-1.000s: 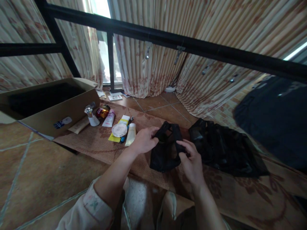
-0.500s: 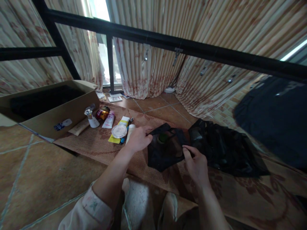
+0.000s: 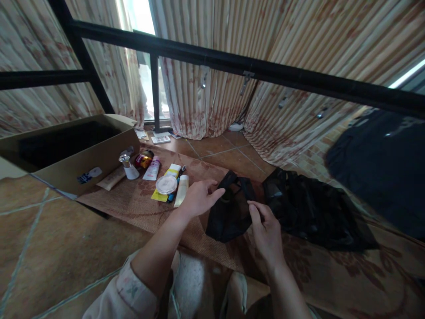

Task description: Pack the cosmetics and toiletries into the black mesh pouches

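Note:
A small black mesh bag (image 3: 229, 221) is spread between my hands, its mouth facing up. My left hand (image 3: 199, 198) grips its left rim, the thumb stretched over the opening and the fingers on the outer side. With thumb and forefinger, my right hand (image 3: 265, 226) pinches the right rim. Inside lies a dim round item (image 3: 227, 195), largely hidden by the dark fabric. Close to my left hand are a cream tube (image 3: 182, 190), a round clear-lidded container (image 3: 166, 184) and a yellow-and-white tube (image 3: 173, 170).
Further left stand a silver-topped bottle (image 3: 129, 167), a pink-and-white tube (image 3: 152, 169), a red-and-orange jar (image 3: 143, 159) and a beige tube (image 3: 112, 178). An open cardboard box (image 3: 109, 155) sits beyond them. A larger black bag (image 3: 318, 212) lies at right on the patterned cloth (image 3: 139, 212).
My left thumb has stretched out over the bag's mouth, and the left hand has moved slightly right. My right hand has shifted slightly left. The green top inside the bag now looks darker.

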{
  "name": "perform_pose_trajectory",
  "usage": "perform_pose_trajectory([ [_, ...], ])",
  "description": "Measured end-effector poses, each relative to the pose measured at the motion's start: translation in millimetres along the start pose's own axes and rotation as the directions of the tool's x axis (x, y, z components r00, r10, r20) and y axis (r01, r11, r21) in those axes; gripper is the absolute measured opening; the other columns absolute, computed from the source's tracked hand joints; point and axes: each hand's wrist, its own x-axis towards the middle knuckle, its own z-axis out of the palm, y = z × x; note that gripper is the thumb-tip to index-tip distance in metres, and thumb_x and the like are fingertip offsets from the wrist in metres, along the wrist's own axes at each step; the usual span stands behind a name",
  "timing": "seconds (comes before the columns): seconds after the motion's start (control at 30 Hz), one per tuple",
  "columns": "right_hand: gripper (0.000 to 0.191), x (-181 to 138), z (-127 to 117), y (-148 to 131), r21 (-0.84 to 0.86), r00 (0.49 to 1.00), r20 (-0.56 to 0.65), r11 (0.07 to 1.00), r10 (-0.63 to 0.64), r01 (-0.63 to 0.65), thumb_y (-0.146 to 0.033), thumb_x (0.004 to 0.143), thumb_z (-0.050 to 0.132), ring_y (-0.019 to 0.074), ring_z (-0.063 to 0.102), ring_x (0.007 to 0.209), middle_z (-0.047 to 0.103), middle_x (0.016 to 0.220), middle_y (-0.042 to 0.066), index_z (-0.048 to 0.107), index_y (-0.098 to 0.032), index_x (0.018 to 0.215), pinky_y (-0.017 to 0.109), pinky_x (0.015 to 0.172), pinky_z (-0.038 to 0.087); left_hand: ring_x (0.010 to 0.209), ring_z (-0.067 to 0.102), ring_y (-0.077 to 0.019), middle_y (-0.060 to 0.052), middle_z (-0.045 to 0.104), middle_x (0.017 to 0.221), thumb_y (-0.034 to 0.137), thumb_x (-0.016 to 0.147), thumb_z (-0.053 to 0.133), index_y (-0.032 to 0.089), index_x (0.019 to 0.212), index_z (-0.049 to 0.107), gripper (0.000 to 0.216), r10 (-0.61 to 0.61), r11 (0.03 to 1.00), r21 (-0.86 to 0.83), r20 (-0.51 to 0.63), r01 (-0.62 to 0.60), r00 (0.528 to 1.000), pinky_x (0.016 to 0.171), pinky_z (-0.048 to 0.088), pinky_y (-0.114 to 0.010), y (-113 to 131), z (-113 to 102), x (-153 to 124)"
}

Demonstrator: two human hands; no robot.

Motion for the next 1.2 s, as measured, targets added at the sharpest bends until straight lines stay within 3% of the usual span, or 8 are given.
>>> perform_pose_trajectory([
  [0.2, 0.039, 0, 1, 1, -0.01, 1.0, 0.0, 1.0, 0.004, -0.004, -0.049, 0.091, 0.045, 0.0236, 0.06, 0.102, 0.067, 0.108, 0.01, 0.069, -0.02, 0.102, 0.037, 0.091, 0.043, 0.079, 0.064, -0.018, -0.005, 0.071, 0.088, 0.05, 0.091, 0.04, 0.02, 0.111, 0.066, 0.044, 0.014, 0.998, -0.064, -0.025, -0.015, 1.0, 0.071, 0.046, -0.028, 3, 0, -1],
  [0.33, 0.04, 0, 1, 3, -0.009, 1.0, -0.001, 1.0, 0.001, -0.001, -0.05, 0.091, 0.045, 0.0243, 0.06, 0.103, 0.067, 0.108, 0.01, 0.069, -0.02, 0.102, 0.038, 0.09, 0.043, 0.083, 0.065, -0.0195, -0.006, 0.071, 0.089, 0.038, 0.09, 0.045, 0.019, 0.112, 0.064, 0.035, -0.104, 0.994, 0.026, -0.1, 0.107, 0.99, 0.078, 0.047, -0.03, -6, -3, 2],
  [0.57, 0.039, -1, 1, 3, -0.004, 1.0, 0.005, 1.0, 0.024, -0.024, -0.05, 0.091, 0.045, 0.0234, 0.059, 0.103, 0.066, 0.111, 0.009, 0.068, -0.021, 0.102, 0.037, 0.09, 0.043, 0.118, 0.051, -0.0345, -0.018, 0.057, 0.126, 0.038, 0.083, 0.051, 0.015, 0.125, 0.053, 0.048, -0.331, 0.809, 0.401, -0.293, 0.429, 0.897, 0.096, 0.042, -0.045, -41, -32, 2],
  [0.7, 0.04, -1, 1, 3, -0.002, 1.0, 0.005, 1.0, 0.0, 0.0, -0.05, 0.09, 0.045, 0.024, 0.059, 0.103, 0.067, 0.109, 0.01, 0.069, -0.02, 0.101, 0.038, 0.092, 0.042, 0.125, 0.045, -0.0391, -0.021, 0.048, 0.135, 0.044, 0.076, 0.059, 0.016, 0.129, 0.046, 0.062, -0.532, 0.697, 0.421, -0.238, 0.58, 0.812, 0.096, 0.041, -0.051, -60, -48, 3],
  [0.87, 0.041, 0, 2, 4, 0.005, 1.0, -0.001, 1.0, 0.017, -0.017, -0.051, 0.09, 0.045, 0.0245, 0.059, 0.103, 0.067, 0.11, 0.01, 0.069, -0.02, 0.102, 0.039, 0.091, 0.043, 0.124, 0.048, -0.0385, -0.022, 0.05, 0.134, 0.046, 0.063, 0.07, 0.017, 0.127, 0.046, 0.075, -0.638, 0.64, 0.431, -0.163, 0.636, 0.753, 0.093, 0.044, -0.047, -82, -55, 7],
  [0.97, 0.041, 0, 2, 4, 0.002, 1.0, 0.005, 1.0, 0.014, -0.014, -0.051, 0.09, 0.045, 0.0249, 0.06, 0.103, 0.067, 0.109, 0.01, 0.069, -0.02, 0.102, 0.039, 0.091, 0.043, 0.12, 0.053, -0.0376, -0.023, 0.056, 0.127, 0.045, 0.061, 0.071, 0.014, 0.125, 0.047, 0.075, -0.647, 0.652, 0.418, -0.129, 0.633, 0.752, 0.09, 0.046, -0.042, -89, -57, 9],
  [1.07, 0.041, 0, 1, 4, -0.002, 1.0, 0.006, 1.0, 0.014, -0.014, -0.05, 0.09, 0.045, 0.0246, 0.059, 0.103, 0.067, 0.109, 0.01, 0.069, -0.02, 0.103, 0.038, 0.091, 0.043, 0.116, 0.056, -0.0382, -0.023, 0.058, 0.125, 0.044, 0.063, 0.069, 0.014, 0.124, 0.049, 0.071, -0.608, 0.681, 0.386, -0.177, 0.623, 0.774, 0.089, 0.047, -0.042, -89, -58, 9],
  [1.2, 0.039, 0, 1, 3, -0.012, 0.999, 0.014, 0.999, 0.03, -0.03, -0.049, 0.09, 0.046, 0.0245, 0.059, 0.105, 0.067, 0.11, 0.01, 0.069, -0.02, 0.103, 0.038, 0.093, 0.042, 0.114, 0.058, -0.0347, -0.02, 0.059, 0.125, 0.045, 0.064, 0.07, 0.015, 0.127, 0.048, 0.074, -0.516, 0.798, 0.212, -0.244, 0.565, 0.821, 0.091, 0.046, -0.041, -80, -60, 10],
])
